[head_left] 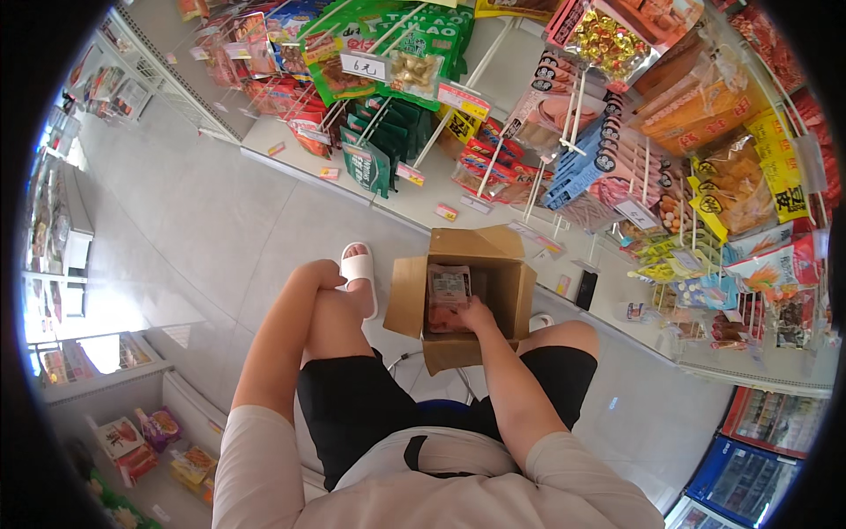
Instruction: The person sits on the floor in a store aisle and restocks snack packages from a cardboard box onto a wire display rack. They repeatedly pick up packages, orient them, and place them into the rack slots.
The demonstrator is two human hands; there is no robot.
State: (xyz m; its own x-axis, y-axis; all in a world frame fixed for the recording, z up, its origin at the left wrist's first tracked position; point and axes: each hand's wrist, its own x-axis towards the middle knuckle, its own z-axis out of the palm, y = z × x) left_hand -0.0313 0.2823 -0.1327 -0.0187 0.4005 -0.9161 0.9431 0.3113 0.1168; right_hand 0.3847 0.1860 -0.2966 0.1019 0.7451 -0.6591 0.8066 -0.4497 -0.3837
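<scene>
Between my legs an open cardboard box (433,357) stands on the floor, its flaps folded outward. My right hand (477,315) reaches into it and grips the right edge of a pink snack packet (451,285). The packet is clear plastic with a printed label and lies along the left side of the box. Bare cardboard shows in the right part of the box, and my forearm hides some of the near side. My left hand (322,273) rests on my left knee, its fingers curled and partly hidden. I see nothing in it.
A store shelf (396,205) runs just beyond the box, with snack packets on metal hooks (492,56) jutting toward me. Green bags (423,40) and dark green pouches (377,142) hang there. Lower left, another shelf (165,463) holds packets. Blue freezer cabinets (743,479) stand lower right.
</scene>
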